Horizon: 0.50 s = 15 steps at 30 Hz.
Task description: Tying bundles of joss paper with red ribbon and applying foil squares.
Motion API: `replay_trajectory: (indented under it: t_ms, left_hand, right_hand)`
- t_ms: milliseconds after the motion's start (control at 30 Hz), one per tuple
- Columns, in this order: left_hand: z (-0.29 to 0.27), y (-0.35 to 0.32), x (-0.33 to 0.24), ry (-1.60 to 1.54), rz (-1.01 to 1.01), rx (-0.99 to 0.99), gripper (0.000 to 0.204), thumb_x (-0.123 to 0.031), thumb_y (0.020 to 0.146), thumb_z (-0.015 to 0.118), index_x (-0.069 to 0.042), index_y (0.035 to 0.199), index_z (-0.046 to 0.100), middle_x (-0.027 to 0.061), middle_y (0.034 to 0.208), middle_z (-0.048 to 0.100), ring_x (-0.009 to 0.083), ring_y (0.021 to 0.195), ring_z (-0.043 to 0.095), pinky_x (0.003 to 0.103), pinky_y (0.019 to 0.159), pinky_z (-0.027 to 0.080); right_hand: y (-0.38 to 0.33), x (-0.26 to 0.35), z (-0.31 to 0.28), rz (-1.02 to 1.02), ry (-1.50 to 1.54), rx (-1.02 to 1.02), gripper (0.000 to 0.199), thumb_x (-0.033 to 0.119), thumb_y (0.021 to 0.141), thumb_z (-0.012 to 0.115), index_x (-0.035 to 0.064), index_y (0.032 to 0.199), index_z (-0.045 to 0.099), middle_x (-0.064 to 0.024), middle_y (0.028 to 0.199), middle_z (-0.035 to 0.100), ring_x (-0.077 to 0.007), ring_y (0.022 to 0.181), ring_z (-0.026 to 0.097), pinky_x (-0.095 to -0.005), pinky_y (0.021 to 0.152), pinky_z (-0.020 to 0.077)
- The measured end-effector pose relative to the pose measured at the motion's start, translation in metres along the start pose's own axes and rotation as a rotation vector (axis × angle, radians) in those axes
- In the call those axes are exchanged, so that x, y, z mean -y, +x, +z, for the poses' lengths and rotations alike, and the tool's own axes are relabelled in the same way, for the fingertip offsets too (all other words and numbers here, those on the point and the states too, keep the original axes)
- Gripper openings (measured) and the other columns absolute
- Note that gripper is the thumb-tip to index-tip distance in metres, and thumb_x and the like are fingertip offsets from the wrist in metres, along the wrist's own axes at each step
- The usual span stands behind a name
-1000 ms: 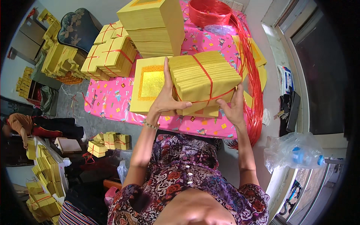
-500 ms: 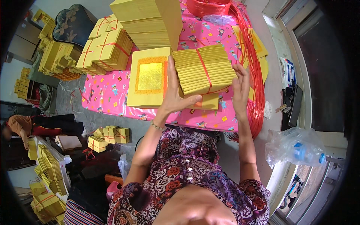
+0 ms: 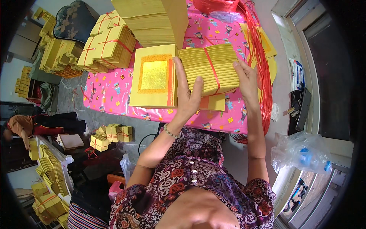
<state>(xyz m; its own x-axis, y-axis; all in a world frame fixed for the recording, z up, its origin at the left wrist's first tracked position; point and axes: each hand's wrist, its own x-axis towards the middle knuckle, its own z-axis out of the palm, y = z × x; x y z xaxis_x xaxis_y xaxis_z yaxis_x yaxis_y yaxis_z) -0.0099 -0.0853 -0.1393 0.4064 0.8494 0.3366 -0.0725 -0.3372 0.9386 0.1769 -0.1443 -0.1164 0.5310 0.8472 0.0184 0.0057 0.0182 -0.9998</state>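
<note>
Item one, between my two hands: a brick-shaped bundle of folded yellow paper (image 3: pixel 198 65), bound with red plastic strapping (image 3: pixel 212 67). My left hand (image 3: pixel 187 95), thumb spread from fingers, lies open along its left side. My right hand (image 3: pixel 248 81) has bent fingers at its right edge; whether they pinch, I cannot tell. Left of my left hand: square yellow paper stack (image 3: pixel 134 82), gold-foil centre (image 3: pixel 154 74). Beyond that: tall yellow paper stack (image 3: pixel 152 28). Right of my right hand: hank of shiny red plastic strips (image 3: pixel 265 95). Beneath: pink cartoon-print table cover (image 3: pixel 105 89).
</note>
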Motion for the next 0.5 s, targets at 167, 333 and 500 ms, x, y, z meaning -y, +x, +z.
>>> replay_trajectory:
  t_ms: [167, 333, 500]
  left_hand:
    - [0.002, 0.002, -0.003, -0.103, -0.047, 0.006, 0.086, -0.018, 0.097, 0.054, 0.005, 0.153, -0.007, 0.0262, 0.161, -0.002, 0.032, 0.149, 0.005, 0.039, 0.12, 0.01]
    - [-0.022, 0.004, 0.0, -0.3, -0.094, 0.182, 0.148, -0.038, 0.066, 0.089, 0.0, 0.146, -0.03, 0.0261, 0.159, -0.012, 0.0309, 0.149, -0.002, 0.04, 0.12, 0.01]
    - [-0.059, 0.016, 0.035, 0.168, -0.018, 0.368, 0.164, -0.041, 0.052, 0.096, -0.006, 0.144, -0.035, 0.0268, 0.158, -0.02, 0.0312, 0.149, -0.011, 0.04, 0.121, 0.006]
  right_hand:
    - [0.005, 0.0, -0.003, 0.004, 0.017, 0.009, 0.041, 0.017, 0.101, 0.051, -0.0051, 0.136, 0.052, -0.0063, 0.112, 0.068, -0.0071, 0.096, 0.061, -0.022, 0.085, 0.0481]
    - [0.0, -0.007, -0.023, -0.015, 0.119, 0.111, 0.053, 0.028, 0.102, 0.051, -0.0035, 0.144, 0.041, -0.0144, 0.135, 0.055, -0.0158, 0.121, 0.052, -0.029, 0.103, 0.0393]
    - [-0.03, -0.041, -0.044, -0.169, 0.046, 0.273, 0.104, 0.066, 0.084, 0.063, 0.0014, 0.153, 0.021, -0.0121, 0.153, 0.034, -0.0213, 0.14, 0.035, -0.0368, 0.116, 0.0258]
